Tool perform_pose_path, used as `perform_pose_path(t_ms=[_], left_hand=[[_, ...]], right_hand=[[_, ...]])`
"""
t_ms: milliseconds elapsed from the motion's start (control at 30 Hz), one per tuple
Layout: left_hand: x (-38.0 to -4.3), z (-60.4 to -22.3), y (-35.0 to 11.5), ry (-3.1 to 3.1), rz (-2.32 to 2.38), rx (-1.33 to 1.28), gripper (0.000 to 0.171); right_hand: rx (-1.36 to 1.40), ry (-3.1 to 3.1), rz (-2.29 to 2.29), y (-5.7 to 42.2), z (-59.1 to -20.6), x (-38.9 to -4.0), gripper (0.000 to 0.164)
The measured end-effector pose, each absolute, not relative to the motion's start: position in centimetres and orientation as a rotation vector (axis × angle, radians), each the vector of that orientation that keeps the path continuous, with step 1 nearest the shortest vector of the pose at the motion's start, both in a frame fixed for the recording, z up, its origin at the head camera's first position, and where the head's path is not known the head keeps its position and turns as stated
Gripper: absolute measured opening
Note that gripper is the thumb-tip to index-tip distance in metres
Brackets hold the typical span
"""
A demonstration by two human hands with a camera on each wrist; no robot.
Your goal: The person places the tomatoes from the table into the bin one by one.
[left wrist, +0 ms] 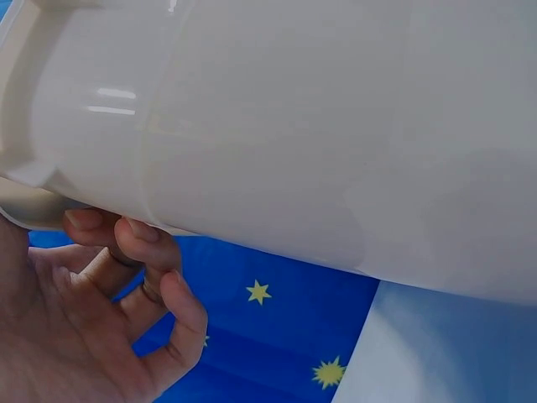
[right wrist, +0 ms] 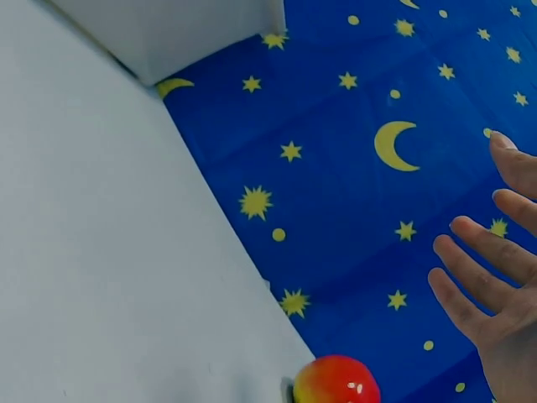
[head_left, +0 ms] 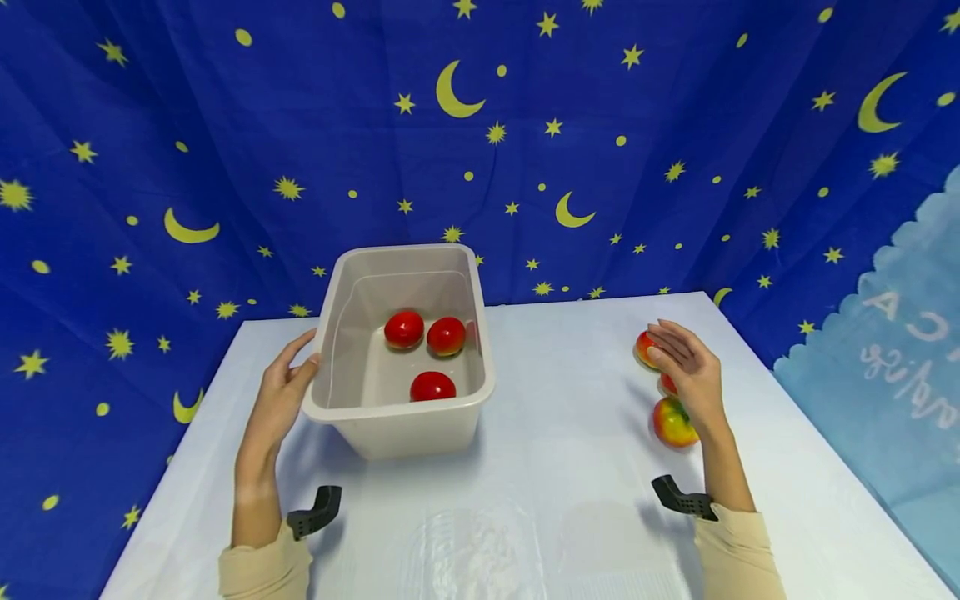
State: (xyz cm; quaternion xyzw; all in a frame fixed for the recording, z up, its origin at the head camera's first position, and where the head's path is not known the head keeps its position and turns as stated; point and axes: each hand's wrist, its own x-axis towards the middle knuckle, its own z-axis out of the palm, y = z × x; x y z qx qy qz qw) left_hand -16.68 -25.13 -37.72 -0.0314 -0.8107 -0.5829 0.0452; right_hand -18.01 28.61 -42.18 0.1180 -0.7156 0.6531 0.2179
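Three red fruits (head_left: 446,337) sit in the bin (head_left: 420,433) at left, rim pinched by my left hand (head_left: 276,396); my right hand (head_left: 693,379), fingers spread, hovers by mottled fruits (head_left: 675,422) at right on the table (head_left: 555,400).

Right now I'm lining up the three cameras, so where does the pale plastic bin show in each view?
Head: the bin is left of centre, its inside visible.
Left wrist: the bin fills most of the upper picture.
Right wrist: only part of the bin shows, at the top edge, left of centre.
Shared landmark: the blue star-patterned cloth, seen in all three.
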Motion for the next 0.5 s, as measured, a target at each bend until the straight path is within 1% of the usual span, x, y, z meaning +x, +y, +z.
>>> perform_pose_path(t_ms=[500], left_hand=[[-16.7,-37.8,-25.2,-2.474,-1.804,-0.096,0.054]], right_hand=[[0.217,-2.09,1.707,31.0,-42.2,-16.7,0.044]])
